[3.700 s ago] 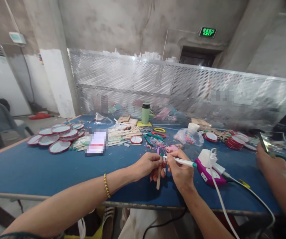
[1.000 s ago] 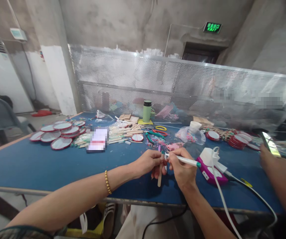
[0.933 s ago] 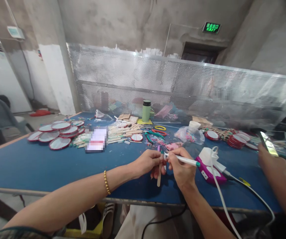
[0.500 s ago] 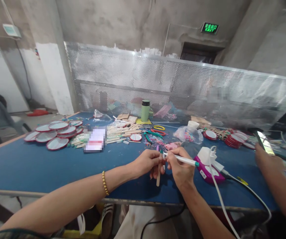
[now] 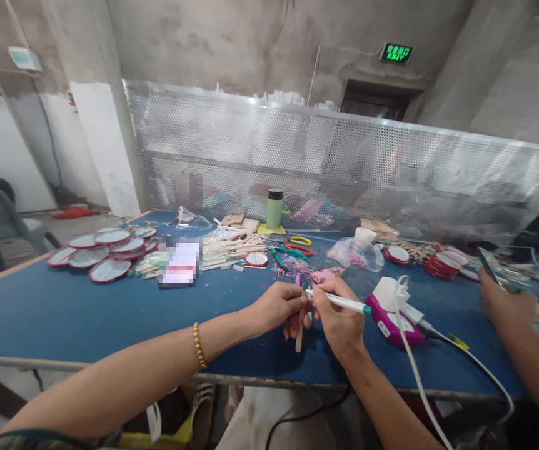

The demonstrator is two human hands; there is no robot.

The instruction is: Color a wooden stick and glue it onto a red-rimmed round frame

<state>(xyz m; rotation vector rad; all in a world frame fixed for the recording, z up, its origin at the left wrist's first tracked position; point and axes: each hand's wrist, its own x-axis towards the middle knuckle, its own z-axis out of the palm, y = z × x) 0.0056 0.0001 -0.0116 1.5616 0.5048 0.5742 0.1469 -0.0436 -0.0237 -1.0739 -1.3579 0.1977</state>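
Observation:
My left hand [image 5: 286,307] is closed around a flat wooden stick [image 5: 299,334], whose top end is coloured green. In my right hand [image 5: 341,319] is a white marker pen [image 5: 347,303] with a green end, its tip side pointing left at the stick's green top. A white pen cap or second pen piece shows partly between the hands; its kind is hard to make out. Just beyond my fingers lie tangled coloured strings [image 5: 292,265] and a pink item [image 5: 326,275]. Both hands are above the blue table [image 5: 166,319], near its front edge.
Round red-rimmed drums [image 5: 110,270] are piled at left, with more [image 5: 443,264] at right. A phone [image 5: 181,262], wooden sticks [image 5: 236,247], scissors [image 5: 297,250] and a green bottle [image 5: 274,209] stand or lie between. A purple power strip [image 5: 394,325] with cables sits right; another person's hand [image 5: 508,306] holds a phone.
My hands stay almost in place, with the marker still at the stick's green end. The other person's phone has tilted, and its bright screen shows less.

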